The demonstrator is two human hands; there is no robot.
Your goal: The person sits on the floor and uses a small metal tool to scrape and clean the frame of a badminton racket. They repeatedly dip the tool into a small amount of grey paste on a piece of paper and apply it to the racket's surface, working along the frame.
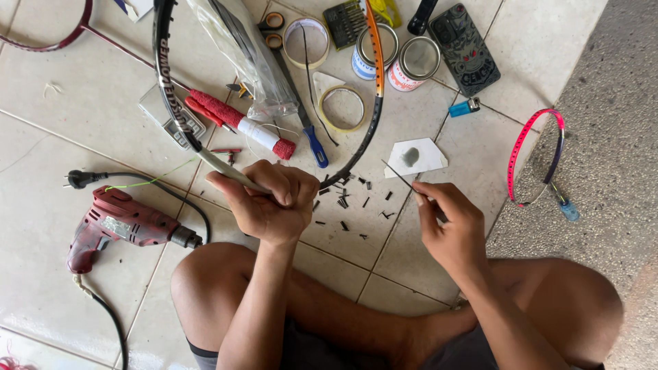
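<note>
My hands fix a racket.
My left hand [271,202] squeezes the stringless racket frame [373,82]; my right hand [449,229] pinches a thin metal pick [401,176], pointing up.

Floor [62,137]: pale square tiles, with rough grey concrete along the right side.
Left: red electric drill [123,226] with black cord and plug [79,179].
Middle: small black bits [346,202] scattered on the tiles; white paper scrap [418,157] with a grey blob.
Top: two tape rolls [343,107], two round tins [397,58], a phone [464,48], scissors [291,75].
Right: blue lighter [464,107]; pink racket frame piece [534,157] on the concrete edge.
</note>
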